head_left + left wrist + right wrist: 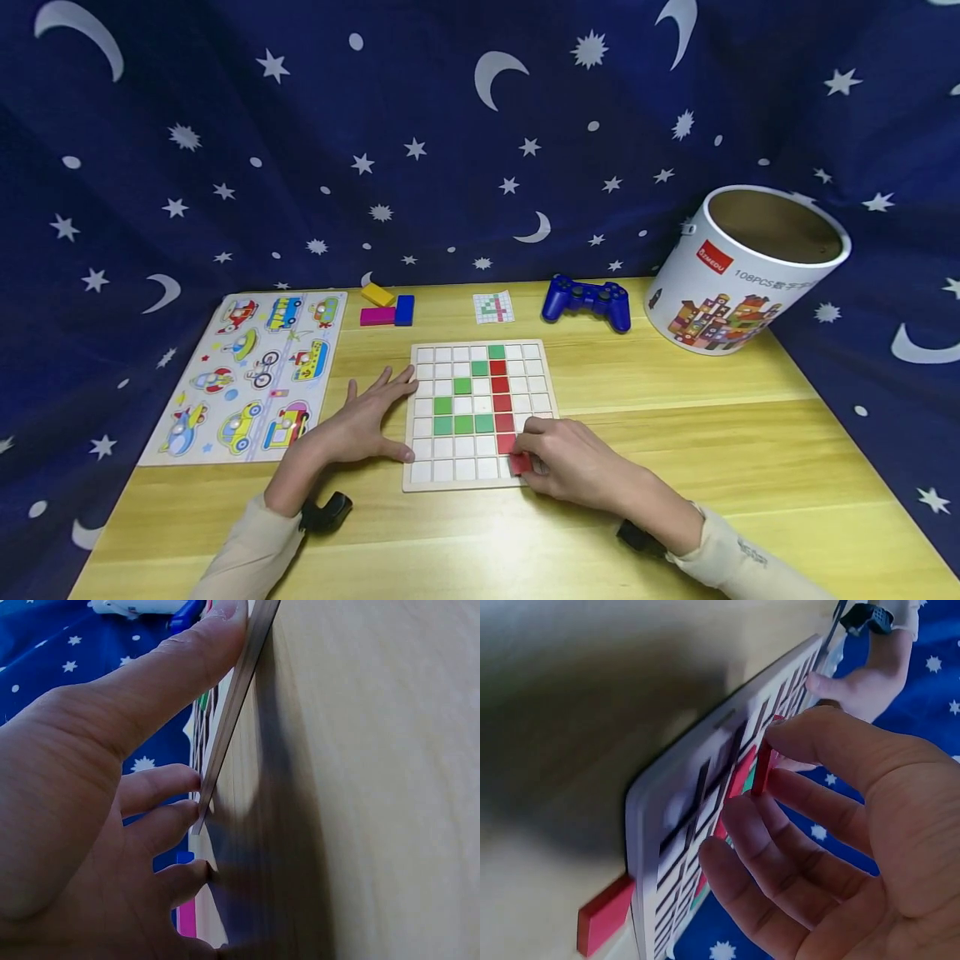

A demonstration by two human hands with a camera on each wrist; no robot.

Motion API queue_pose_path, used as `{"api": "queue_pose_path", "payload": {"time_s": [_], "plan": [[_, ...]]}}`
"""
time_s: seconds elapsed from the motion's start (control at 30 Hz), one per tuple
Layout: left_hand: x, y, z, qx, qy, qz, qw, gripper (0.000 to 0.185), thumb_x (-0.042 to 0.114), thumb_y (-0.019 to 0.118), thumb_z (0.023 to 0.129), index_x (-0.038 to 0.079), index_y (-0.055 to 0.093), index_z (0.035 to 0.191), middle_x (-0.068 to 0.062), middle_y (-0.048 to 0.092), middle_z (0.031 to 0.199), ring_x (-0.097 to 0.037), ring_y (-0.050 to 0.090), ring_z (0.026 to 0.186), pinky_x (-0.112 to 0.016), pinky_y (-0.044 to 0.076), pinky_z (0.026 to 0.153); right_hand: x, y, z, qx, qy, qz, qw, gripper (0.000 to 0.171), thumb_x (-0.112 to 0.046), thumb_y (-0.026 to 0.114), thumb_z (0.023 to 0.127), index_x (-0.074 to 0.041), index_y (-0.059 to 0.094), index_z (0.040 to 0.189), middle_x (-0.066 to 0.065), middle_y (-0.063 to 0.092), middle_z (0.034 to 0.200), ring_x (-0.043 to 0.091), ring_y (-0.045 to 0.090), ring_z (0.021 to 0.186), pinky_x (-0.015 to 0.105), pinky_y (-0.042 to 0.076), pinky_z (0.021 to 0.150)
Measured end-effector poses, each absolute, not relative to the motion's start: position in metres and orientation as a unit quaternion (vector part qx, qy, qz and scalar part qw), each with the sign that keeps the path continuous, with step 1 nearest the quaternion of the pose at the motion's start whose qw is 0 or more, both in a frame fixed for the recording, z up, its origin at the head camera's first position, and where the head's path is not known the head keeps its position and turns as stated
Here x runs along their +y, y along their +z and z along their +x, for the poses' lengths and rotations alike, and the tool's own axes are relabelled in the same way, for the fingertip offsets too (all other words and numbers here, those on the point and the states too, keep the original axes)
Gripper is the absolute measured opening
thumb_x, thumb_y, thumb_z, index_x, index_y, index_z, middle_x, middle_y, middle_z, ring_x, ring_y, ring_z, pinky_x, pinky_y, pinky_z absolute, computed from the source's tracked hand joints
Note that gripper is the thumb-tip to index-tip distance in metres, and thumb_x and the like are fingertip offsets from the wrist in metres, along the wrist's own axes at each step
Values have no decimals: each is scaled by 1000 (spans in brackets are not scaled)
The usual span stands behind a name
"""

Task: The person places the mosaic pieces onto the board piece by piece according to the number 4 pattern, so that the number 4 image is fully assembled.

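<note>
A white grid board [450,471] lies on the wooden table with green and red tiles in some of its squares. My left hand [367,421] lies flat beside it, its straight fingers against the board's left edge [225,742]. Over the board's near right corner, my right hand [534,457] pinches a red tile [519,463]. In the right wrist view the red tile [763,769] stands on edge between thumb and forefinger [810,787], just above the grid board [675,817]. A second red piece [606,915] lies on the table by the board's edge.
A vehicle peg puzzle [251,375] lies to the left. Behind the board are yellow, pink and blue blocks [386,308], a small pattern card [493,307] and a blue game controller [587,300]. An open white tub [742,267] stands at the back right. Starry blue cloth surrounds the table.
</note>
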State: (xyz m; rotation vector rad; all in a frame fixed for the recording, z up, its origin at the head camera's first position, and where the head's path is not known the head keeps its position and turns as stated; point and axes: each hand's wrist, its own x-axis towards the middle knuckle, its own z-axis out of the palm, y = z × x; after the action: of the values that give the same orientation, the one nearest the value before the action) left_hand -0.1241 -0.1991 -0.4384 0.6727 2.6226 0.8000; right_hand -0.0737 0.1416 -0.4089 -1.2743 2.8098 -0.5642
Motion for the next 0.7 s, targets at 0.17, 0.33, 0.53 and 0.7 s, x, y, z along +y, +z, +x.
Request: {"api": "queue_pose_path", "payload": {"time_s": [0.17, 0.33, 0.53, 0.7], "plan": [[-199, -438, -124, 917, 280, 236, 157, 106, 52, 87, 69, 13, 39, 154, -3, 16, 166, -36, 4, 152, -75, -9, 107, 134, -412, -73, 895, -177, -409, 9, 15, -12, 79, 78, -14, 74, 92, -9, 54, 79, 2, 43, 63, 18, 38, 55], [-199, -439, -124, 918, 278, 236, 157, 105, 52, 87, 69, 13, 39, 154, -2, 16, 166, -35, 4, 152, -75, -9, 107, 129, -414, -73, 895, -167, -413, 5, 14, -14, 80, 79, -13, 73, 91, -8, 54, 80, 3, 43, 64, 19, 38, 55], [-199, -438, -125, 918, 279, 236, 157, 106, 53, 87, 69, 13, 39, 154, -2, 16, 166, -35, 4, 152, -75, -9, 107, 127, -414, -72, 899, -160, -407, 11, 13, -14, 80, 80, -13, 74, 91, -6, 56, 80, 3, 45, 64, 20, 40, 55], [-199, -439, -124, 918, 279, 233, 159, 105, 52, 87, 70, 13, 39, 154, -2, 16, 166, -35, 4, 152, -74, -10, 107, 129, -414, -72, 899, -170, -403, 15, 15, -16, 81, 81, -13, 76, 95, -6, 58, 82, 2, 46, 64, 19, 42, 56]]}}
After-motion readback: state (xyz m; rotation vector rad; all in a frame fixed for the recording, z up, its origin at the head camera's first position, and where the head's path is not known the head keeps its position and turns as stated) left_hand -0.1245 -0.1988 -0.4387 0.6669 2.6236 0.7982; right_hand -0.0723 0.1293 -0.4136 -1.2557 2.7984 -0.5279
